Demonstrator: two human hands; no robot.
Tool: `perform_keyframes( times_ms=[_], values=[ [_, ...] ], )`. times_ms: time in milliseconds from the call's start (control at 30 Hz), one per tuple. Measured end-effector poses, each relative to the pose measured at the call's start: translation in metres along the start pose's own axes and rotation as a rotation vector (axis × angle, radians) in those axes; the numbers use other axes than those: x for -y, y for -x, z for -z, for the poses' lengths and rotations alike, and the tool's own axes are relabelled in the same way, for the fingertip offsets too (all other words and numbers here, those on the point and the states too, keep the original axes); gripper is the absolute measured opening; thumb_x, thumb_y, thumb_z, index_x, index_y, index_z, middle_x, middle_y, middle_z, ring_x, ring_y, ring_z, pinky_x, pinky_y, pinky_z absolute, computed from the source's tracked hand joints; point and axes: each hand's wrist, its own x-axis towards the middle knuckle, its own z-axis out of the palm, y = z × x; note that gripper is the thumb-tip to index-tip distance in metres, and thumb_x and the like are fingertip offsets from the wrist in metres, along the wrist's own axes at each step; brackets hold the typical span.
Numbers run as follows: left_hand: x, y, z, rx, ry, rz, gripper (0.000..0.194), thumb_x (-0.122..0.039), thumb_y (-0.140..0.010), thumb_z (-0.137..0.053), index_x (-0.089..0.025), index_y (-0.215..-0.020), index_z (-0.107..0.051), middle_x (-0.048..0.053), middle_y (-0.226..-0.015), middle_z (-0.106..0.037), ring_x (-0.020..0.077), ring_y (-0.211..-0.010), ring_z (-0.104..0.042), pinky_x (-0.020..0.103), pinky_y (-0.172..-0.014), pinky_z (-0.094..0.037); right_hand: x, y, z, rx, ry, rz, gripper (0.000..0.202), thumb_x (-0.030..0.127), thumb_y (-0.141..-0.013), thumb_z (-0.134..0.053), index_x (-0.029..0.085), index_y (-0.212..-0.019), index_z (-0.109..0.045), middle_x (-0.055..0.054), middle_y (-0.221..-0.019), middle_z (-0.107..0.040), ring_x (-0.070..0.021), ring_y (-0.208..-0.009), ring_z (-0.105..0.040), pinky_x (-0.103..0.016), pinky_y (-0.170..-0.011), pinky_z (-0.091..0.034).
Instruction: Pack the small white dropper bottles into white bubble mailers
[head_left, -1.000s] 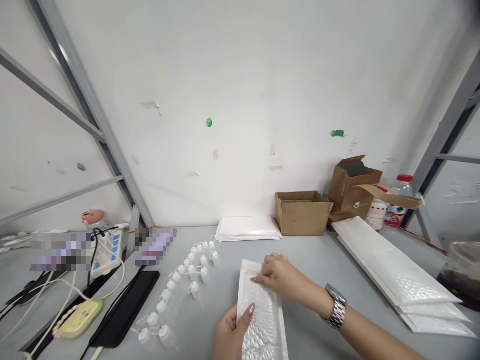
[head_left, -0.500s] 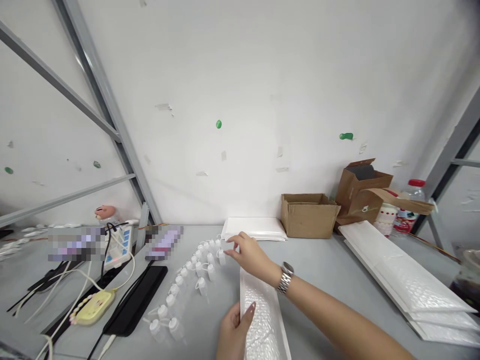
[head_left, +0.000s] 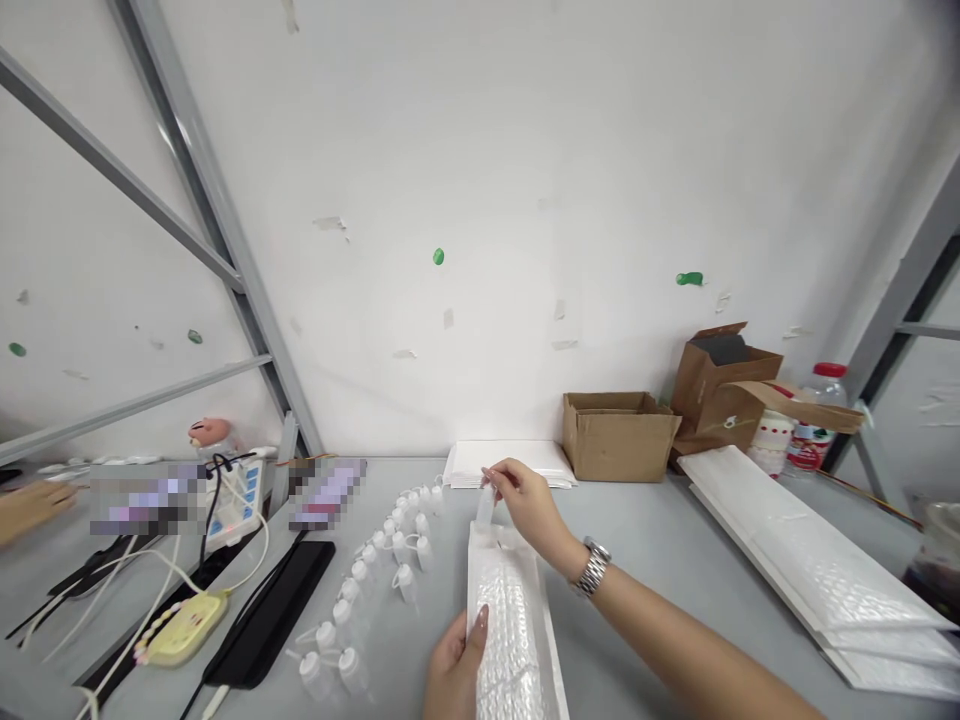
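My left hand (head_left: 454,665) grips the left edge of a white bubble mailer (head_left: 514,630), thumb on its bubbled front. The mailer points away from me, with its mouth at the far end. Above that mouth, my right hand (head_left: 517,490), with a silver watch on the wrist, pinches a small translucent plastic bottle (head_left: 486,506) between thumb and fingertips. The bottle's lower end is at the mailer's opening; whether it is inside I cannot tell. Left of the mailer, several similar small white-capped bottles (head_left: 360,572) stand in a slanting line on the grey table.
A stack of white mailers (head_left: 510,462) lies by the wall, beside an open cardboard box (head_left: 621,440). More bubble mailers (head_left: 810,560) lie at right. Leftward are a black power bank-like slab (head_left: 274,610), a yellow case (head_left: 184,628), cables and a power strip (head_left: 238,500). Another person's hand (head_left: 34,508) shows far left.
My right hand has lifted a small bottle from the row and brought it right, to the mailer's mouth. The mailer and left hand shifted slightly left. Another person's hand appeared far left.
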Motion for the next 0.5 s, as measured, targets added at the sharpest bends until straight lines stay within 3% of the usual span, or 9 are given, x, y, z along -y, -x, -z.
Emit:
perform_keyframes(
  times_ms=[167,400,500],
  values=[
    [0.002,0.003,-0.013,0.092,0.048,0.012,0.053,-0.057,-0.053,-0.069,-0.015,-0.085,-0.070,0.008,-0.079,-0.072,0.0297,-0.091,-0.062,0.039,-0.089,-0.042,-0.004,0.019,0.028,0.013,-0.013,-0.084,0.027,0.038,-0.083,-0.047,0.018,-0.069,-0.059,-0.001,-0.067,-0.063,-0.0118,-0.056,-0.054,-0.024,-0.059,-0.042],
    [0.007,0.009,-0.026,0.185,0.011,0.005,0.052,-0.057,-0.058,-0.066,-0.014,-0.087,-0.070,0.006,-0.073,-0.071,0.0263,-0.083,-0.062,0.035,-0.081,-0.043,-0.016,0.020,0.042,0.014,-0.137,-0.159,0.030,0.045,-0.077,-0.054,0.017,-0.064,-0.056,-0.002,-0.067,-0.063,-0.0112,-0.051,-0.053,-0.025,-0.055,-0.044],
    [0.002,0.011,-0.026,0.216,-0.039,0.013,0.054,-0.059,-0.059,-0.064,-0.014,-0.090,-0.070,0.006,-0.071,-0.070,0.0251,-0.078,-0.061,0.034,-0.076,-0.044,-0.013,0.020,0.047,-0.071,-0.187,-0.121,0.031,0.046,-0.078,-0.052,0.018,-0.066,-0.057,-0.002,-0.068,-0.063,-0.0114,-0.054,-0.054,-0.025,-0.059,-0.045]
  ],
)
